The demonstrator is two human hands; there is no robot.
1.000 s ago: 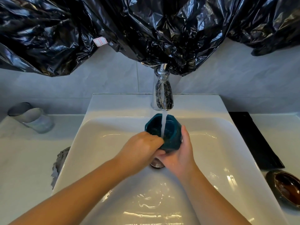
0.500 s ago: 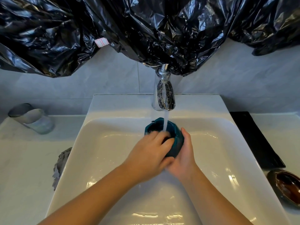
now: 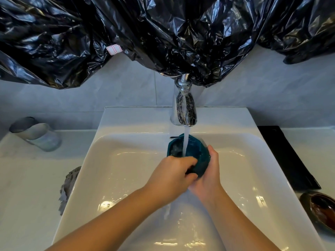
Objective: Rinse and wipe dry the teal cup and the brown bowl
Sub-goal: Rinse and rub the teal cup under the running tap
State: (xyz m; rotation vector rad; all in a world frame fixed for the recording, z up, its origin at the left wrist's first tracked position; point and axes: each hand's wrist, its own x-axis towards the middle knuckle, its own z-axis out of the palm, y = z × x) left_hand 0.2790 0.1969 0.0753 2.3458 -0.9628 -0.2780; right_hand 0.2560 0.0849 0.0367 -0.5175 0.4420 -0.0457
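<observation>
Teal cup [image 3: 200,166], gripped by left hand [image 3: 170,180] and right hand [image 3: 208,183], hangs in the sink [image 3: 108,169], clear of side walls.

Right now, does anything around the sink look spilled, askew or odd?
Only the crumpled black plastic sheet hung on the wall, drooping onto the running tap. Left hand and right hand hold the teal cup under the stream; nothing looks spilled outside the sink.
</observation>
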